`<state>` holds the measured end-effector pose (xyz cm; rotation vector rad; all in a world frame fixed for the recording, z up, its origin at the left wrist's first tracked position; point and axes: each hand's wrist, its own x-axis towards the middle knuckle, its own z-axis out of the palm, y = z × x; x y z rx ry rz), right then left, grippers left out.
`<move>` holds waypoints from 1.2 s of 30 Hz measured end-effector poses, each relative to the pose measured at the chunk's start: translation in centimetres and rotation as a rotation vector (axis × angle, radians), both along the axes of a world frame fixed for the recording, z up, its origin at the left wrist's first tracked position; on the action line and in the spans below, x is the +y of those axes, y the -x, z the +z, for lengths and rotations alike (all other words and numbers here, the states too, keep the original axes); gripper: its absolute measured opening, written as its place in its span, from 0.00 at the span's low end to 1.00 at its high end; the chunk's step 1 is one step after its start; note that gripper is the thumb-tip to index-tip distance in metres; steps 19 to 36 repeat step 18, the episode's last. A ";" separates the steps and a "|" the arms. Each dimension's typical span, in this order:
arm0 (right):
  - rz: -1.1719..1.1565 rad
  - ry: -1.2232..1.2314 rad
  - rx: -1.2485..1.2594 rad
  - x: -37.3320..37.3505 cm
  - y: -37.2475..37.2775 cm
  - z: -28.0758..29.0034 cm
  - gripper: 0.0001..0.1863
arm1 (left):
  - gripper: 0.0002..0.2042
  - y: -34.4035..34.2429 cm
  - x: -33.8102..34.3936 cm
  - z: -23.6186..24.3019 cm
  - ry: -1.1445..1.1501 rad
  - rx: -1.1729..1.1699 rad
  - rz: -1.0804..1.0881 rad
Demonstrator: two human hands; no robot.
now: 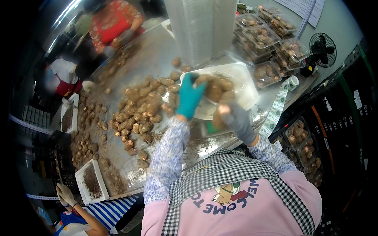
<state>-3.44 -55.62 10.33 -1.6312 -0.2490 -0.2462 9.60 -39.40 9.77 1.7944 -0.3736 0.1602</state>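
Observation:
My left hand point(191, 97), in a teal glove, is at the left side of a white tray point(249, 84). A blurred brown taro point(202, 79) shows between its thumb and fingers, which look closed on it. In a grey glove, my right hand point(241, 122) grips another taro point(219, 118) with a pinkish end, just over the tray's near edge. Several taros point(218, 88) lie in a clear container inside the tray. The tray rests on a scale point(212, 126) with a green display, partly hidden.
Loose taros point(138, 108) are heaped left on a soil-strewn metal table point(151, 55). Behind the tray rise stacked clear containers point(197, 31); filled packs point(258, 35) stand far right. A label roll point(293, 81), a fan point(323, 49) and black crates point(334, 114) are rightward. Co-workers point(114, 23) stand leftward.

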 end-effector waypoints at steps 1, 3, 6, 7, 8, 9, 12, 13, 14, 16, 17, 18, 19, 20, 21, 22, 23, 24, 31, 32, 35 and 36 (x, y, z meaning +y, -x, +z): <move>0.044 -0.044 0.107 0.4 1.1 -0.3 0.21 | 0.16 -1.1 -0.3 -0.7 -0.050 -0.079 0.018; 0.080 0.001 0.243 0.3 2.6 -1.1 0.22 | 0.16 -2.2 -1.1 -0.4 -0.148 -0.236 0.033; 0.082 0.192 0.349 0.8 3.6 -2.2 0.24 | 0.14 0.4 1.4 -0.4 -0.133 -0.163 0.141; 0.097 0.209 0.387 1.5 3.8 -2.4 0.25 | 0.14 2.7 2.7 0.6 -0.111 -0.065 0.136; 0.114 0.229 0.421 2.3 3.9 -2.8 0.25 | 0.14 4.7 4.2 0.9 -0.041 0.104 0.077; 0.132 0.250 0.456 3.2 3.9 -3.1 0.25 | 0.15 6.8 5.8 0.9 0.029 0.275 0.018; 0.294 0.159 0.525 5.4 2.2 -6.0 0.28 | 0.22 12.6 9.3 -2.1 -0.134 0.309 -0.122; 0.374 0.117 0.563 6.6 1.9 -7.1 0.28 | 0.26 14.8 10.2 -2.2 -0.181 0.394 -0.168; 0.491 0.143 0.502 8.0 1.9 -7.6 0.30 | 0.31 16.7 11.4 -3.0 -0.225 0.520 -0.154; 0.613 0.303 0.530 11.2 1.9 -5.4 0.35 | 0.32 19.3 14.3 -6.4 -0.204 0.463 -0.023; 0.736 0.331 0.554 12.5 2.2 -3.4 0.37 | 0.32 20.3 16.4 -7.1 -0.184 0.523 0.055; 0.838 0.353 0.575 13.1 2.3 -1.9 0.39 | 0.33 20.9 18.0 -6.4 -0.113 0.618 0.064; 0.838 0.353 0.575 13.1 2.3 -1.9 0.39 | 0.33 20.9 18.0 -6.4 -0.113 0.618 0.064; 0.838 0.353 0.575 13.1 2.3 -1.9 0.39 | 0.33 20.9 18.0 -6.4 -0.113 0.618 0.064; 0.838 0.353 0.575 13.1 2.3 -1.9 0.39 | 0.33 20.9 18.0 -6.4 -0.113 0.618 0.064; 0.838 0.353 0.575 13.1 2.3 -1.9 0.39 | 0.33 20.9 18.0 -6.4 -0.113 0.618 0.064; 0.838 0.353 0.575 13.1 2.3 -1.9 0.39 | 0.33 20.9 18.0 -6.4 -0.113 0.618 0.064; 0.838 0.353 0.575 13.1 2.3 -1.9 0.39 | 0.33 20.9 18.0 -6.4 -0.113 0.618 0.064; 0.838 0.353 0.575 13.1 2.3 -1.9 0.39 | 0.33 20.9 18.0 -6.4 -0.113 0.618 0.064; 0.838 0.353 0.575 13.1 2.3 -1.9 0.39 | 0.33 20.9 18.0 -6.4 -0.113 0.618 0.064; 0.838 0.353 0.575 13.1 2.3 -1.9 0.39 | 0.33 20.9 18.0 -6.4 -0.113 0.618 0.064; 0.838 0.353 0.575 13.1 2.3 -1.9 0.39 | 0.33 20.9 18.0 -6.4 -0.113 0.618 0.064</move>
